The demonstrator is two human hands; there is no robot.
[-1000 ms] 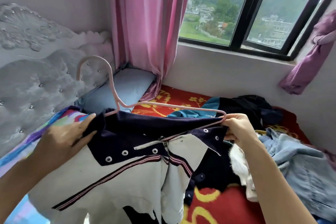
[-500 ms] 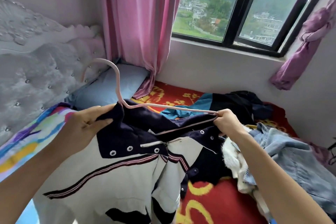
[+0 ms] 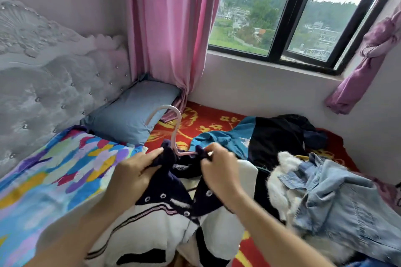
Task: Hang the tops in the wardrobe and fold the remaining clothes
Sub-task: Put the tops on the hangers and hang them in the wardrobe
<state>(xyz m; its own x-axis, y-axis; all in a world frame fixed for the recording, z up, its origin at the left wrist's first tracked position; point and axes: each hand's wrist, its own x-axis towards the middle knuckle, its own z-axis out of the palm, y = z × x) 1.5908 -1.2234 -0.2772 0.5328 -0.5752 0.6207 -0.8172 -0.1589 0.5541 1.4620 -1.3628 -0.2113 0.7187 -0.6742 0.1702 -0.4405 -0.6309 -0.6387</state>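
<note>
A white top with a navy collar [image 3: 160,219] hangs in front of me on a pink hanger [image 3: 173,123], whose hook stands up above the collar. My left hand [image 3: 134,171] grips the left side of the navy collar. My right hand [image 3: 219,169] pinches the right side of the collar at the hanger's arm. Both hands sit close together at the neck. The hanger's arms are mostly hidden inside the top.
On the red patterned bed [image 3: 208,121] lie a teal and black garment [image 3: 260,138], a denim jacket [image 3: 342,208] and a white fluffy item [image 3: 280,182]. A blue pillow [image 3: 130,115] and a colourful quilt [image 3: 56,175] are at the left. Pink curtain [image 3: 171,28] and window behind.
My hands have come together from the collar's outer ends to the neck. The hanger has slid into the top, so only its hook and a short arm piece show.
</note>
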